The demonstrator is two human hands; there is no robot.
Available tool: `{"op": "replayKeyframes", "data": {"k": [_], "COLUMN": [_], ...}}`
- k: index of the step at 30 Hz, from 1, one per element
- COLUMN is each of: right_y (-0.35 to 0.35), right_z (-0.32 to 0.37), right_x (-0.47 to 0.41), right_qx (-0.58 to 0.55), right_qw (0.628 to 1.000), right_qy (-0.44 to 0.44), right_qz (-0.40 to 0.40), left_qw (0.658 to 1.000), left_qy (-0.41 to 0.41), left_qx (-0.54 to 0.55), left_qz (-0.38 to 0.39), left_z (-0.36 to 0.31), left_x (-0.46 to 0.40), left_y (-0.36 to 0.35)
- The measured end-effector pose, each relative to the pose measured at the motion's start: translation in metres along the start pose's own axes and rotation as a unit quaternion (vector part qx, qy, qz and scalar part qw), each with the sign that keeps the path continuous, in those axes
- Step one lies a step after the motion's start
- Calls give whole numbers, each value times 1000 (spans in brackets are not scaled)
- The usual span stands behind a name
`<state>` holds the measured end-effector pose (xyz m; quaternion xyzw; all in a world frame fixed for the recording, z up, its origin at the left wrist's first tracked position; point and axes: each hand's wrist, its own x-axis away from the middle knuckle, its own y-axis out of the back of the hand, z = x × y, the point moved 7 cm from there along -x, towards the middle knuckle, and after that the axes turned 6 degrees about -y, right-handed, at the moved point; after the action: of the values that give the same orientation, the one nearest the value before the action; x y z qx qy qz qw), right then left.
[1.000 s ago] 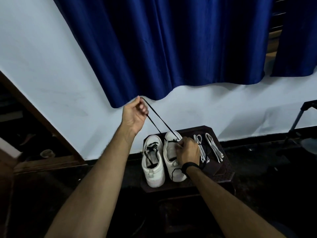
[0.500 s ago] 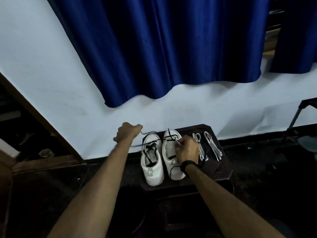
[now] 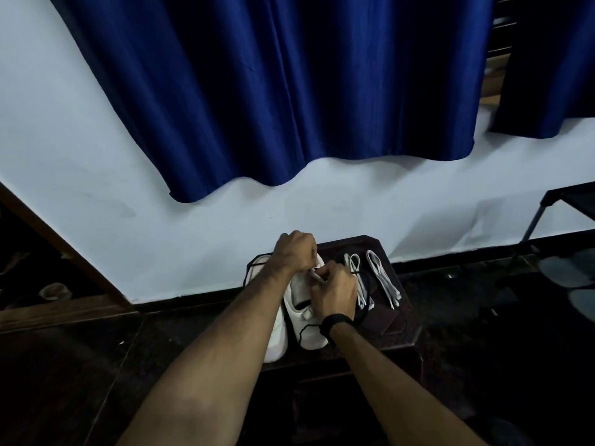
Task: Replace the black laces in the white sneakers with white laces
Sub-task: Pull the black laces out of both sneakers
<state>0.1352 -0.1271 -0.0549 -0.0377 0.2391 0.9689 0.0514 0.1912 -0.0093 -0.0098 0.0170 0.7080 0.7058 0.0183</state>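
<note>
With both hands' fingers curled at the right sneaker (image 3: 306, 317) throat — what they pinch unclear — better to draw the black lace (image 3: 302, 331) out row by row, sparing the white laces (image 3: 383, 278) beside that sneaker.

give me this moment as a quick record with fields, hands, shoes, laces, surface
left hand: over the toe end of the right sneaker, fingers curled; what they hold is hidden
right hand: on the right sneaker, pinching at its eyelets
left sneaker: beside it, mostly under the left forearm
black lace: loose loop by the left sneaker
white laces: two folded bundles, to the right of the sneakers
stool: dark wood, carries everything
</note>
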Motion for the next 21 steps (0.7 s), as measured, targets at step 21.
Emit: {"op": "replayKeyframes", "data": {"k": [21], "right_y": [-6], "right_z": [41], "right_x": [-5], "right_qx": [205], "right_qw": [960], "right_qy": [188], "right_qz": [38], "left_qw": [852], "left_qy": [374], "left_qx": [234], "left_qz": [-281], "left_z": [83], "left_x": [111], "left_y": [31]}}
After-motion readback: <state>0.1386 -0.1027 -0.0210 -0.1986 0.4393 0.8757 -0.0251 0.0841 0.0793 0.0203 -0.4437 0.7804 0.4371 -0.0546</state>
